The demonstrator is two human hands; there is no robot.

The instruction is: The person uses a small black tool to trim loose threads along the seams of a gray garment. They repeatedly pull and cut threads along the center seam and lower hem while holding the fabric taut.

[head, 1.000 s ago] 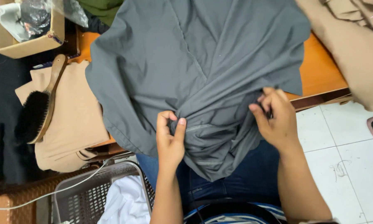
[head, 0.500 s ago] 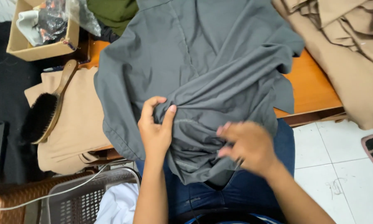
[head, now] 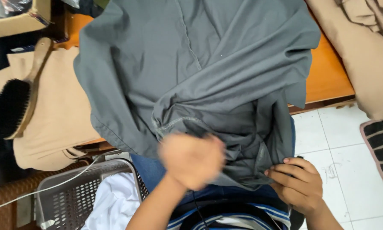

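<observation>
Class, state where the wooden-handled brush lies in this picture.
The brush lies at the far left, on folded beige cloth, left of the grey garment.

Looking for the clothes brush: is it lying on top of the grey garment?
No. The brush lies on the tan cloth at the left, beside the grey garment, not on it.

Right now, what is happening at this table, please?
A seated person is handling a grey garment spread over an orange wooden table, its lower part hanging into their lap. The right hand pinches the garment's bottom edge. The left hand is blurred by motion against the bunched fabric. A wooden brush lies on beige cloth to the left.
</observation>
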